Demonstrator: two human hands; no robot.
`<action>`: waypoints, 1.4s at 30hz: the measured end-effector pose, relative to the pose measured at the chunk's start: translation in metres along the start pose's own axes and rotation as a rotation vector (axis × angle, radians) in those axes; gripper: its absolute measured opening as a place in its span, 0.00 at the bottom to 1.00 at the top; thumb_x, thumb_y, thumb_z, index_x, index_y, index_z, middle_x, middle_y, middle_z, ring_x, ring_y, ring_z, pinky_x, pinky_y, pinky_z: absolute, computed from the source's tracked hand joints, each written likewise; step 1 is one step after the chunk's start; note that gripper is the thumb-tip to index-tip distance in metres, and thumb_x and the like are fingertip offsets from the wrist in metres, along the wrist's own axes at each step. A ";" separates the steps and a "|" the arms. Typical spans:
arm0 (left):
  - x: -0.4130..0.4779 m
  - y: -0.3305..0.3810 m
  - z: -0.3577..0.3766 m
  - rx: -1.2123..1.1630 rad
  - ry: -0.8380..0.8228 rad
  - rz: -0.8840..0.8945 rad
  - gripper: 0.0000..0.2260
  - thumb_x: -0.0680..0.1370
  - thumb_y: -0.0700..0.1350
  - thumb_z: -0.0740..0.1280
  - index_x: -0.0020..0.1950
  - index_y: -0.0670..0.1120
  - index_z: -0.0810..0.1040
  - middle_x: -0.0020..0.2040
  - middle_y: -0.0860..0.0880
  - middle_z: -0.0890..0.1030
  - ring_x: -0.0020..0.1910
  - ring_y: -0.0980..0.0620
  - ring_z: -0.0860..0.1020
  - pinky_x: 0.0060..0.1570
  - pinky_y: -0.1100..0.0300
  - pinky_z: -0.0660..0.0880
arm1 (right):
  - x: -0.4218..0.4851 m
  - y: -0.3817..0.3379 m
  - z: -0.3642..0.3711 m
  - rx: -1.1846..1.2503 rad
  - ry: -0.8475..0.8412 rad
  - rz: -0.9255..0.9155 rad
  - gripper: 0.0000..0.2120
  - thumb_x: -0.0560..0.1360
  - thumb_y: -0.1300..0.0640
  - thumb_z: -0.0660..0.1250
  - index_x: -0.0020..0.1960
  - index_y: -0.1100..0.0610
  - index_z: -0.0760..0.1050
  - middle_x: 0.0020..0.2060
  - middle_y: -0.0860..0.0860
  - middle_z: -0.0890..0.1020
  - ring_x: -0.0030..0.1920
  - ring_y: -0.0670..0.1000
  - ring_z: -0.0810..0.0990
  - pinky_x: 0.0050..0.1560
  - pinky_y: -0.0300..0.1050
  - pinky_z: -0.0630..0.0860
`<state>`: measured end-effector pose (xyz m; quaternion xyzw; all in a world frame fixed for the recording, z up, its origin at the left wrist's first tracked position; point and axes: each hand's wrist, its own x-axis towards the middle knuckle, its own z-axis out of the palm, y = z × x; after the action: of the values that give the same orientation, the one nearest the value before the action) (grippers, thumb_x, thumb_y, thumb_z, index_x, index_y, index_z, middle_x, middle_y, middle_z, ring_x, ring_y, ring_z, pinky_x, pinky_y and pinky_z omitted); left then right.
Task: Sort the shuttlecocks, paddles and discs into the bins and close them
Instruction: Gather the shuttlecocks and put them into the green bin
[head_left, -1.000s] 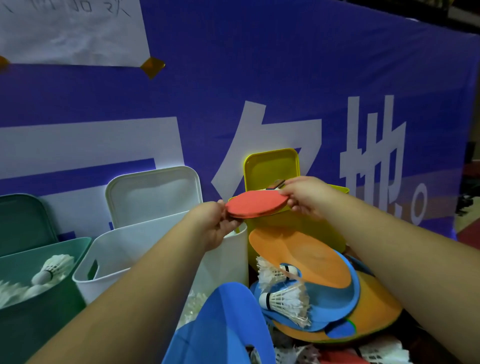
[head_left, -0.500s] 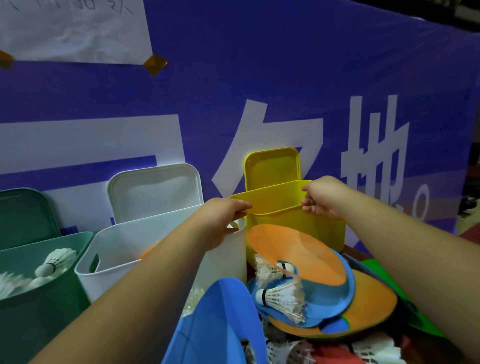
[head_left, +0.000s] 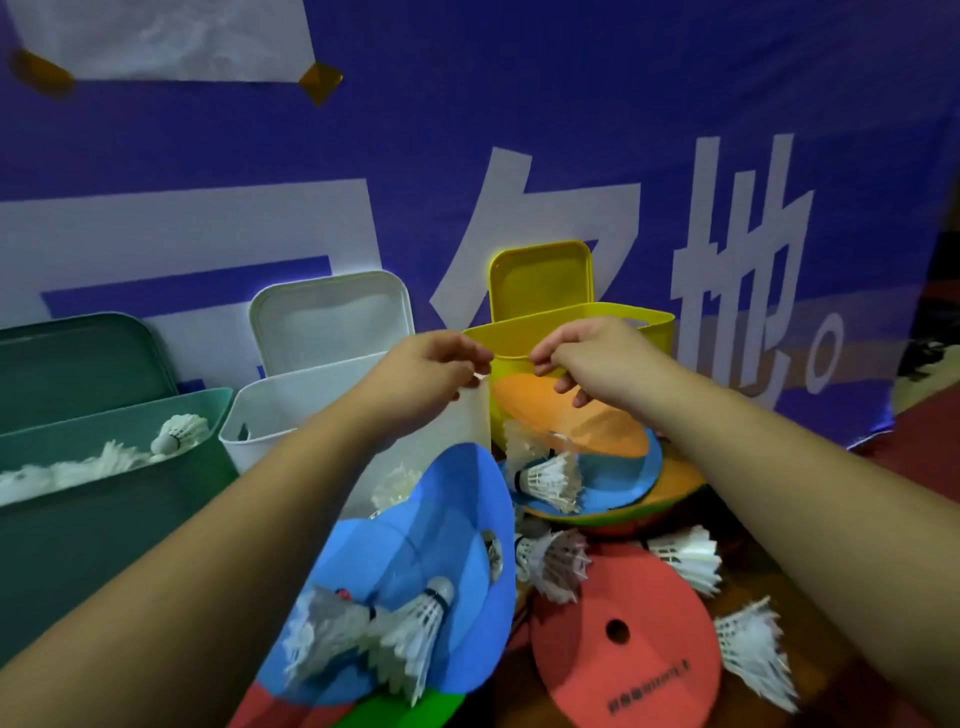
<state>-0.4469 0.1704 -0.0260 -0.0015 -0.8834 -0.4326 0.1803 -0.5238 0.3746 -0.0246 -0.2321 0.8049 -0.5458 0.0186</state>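
Note:
My left hand (head_left: 431, 374) and my right hand (head_left: 587, 358) hover close together in front of the yellow bin (head_left: 613, 317); their fingers are loosely curled and nothing shows in them. My left fingers are next to the right corner of the white bin (head_left: 270, 415). The green bin (head_left: 104, 431) at the left holds white shuttlecocks (head_left: 176, 431). Below my hands lies an orange disc (head_left: 566, 410) on a blue disc (head_left: 623, 478) with a shuttlecock (head_left: 550, 478). A red disc (head_left: 623, 634) with a hole lies at the lower right.
Three lids lean on the blue banner behind their bins: yellow lid (head_left: 540, 280), white lid (head_left: 332, 317), green lid (head_left: 78, 364). A large blue disc (head_left: 415, 535) with shuttlecocks on it rises in the foreground. Loose shuttlecocks (head_left: 753, 654) lie around the red disc.
One second ago both hands held a red disc above the yellow bin. The disc is gone from my hands, which have come lower and closer together. The view has tilted down.

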 end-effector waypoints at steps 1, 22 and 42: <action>-0.014 -0.003 -0.004 0.036 -0.011 -0.008 0.12 0.83 0.37 0.63 0.62 0.48 0.83 0.54 0.52 0.86 0.55 0.50 0.84 0.52 0.56 0.78 | -0.014 -0.002 0.003 -0.006 -0.012 -0.013 0.15 0.81 0.65 0.59 0.52 0.58 0.85 0.49 0.55 0.87 0.37 0.51 0.78 0.34 0.47 0.75; -0.217 -0.087 -0.045 0.455 0.147 -0.186 0.32 0.71 0.66 0.75 0.66 0.49 0.73 0.59 0.53 0.75 0.57 0.53 0.78 0.58 0.54 0.77 | -0.183 -0.026 0.110 -0.544 -0.175 -0.490 0.09 0.77 0.44 0.65 0.54 0.42 0.81 0.46 0.42 0.82 0.47 0.44 0.80 0.48 0.49 0.80; -0.235 -0.079 -0.147 0.415 0.289 -0.023 0.22 0.69 0.62 0.80 0.58 0.54 0.80 0.50 0.56 0.82 0.49 0.58 0.80 0.49 0.58 0.77 | -0.159 -0.068 0.197 -0.569 -0.030 -0.430 0.10 0.81 0.56 0.63 0.54 0.48 0.83 0.47 0.49 0.81 0.42 0.52 0.86 0.42 0.54 0.83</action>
<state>-0.1925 0.0444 -0.0788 0.1072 -0.9184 -0.2397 0.2961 -0.3027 0.2455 -0.0796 -0.3999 0.8571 -0.2878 -0.1503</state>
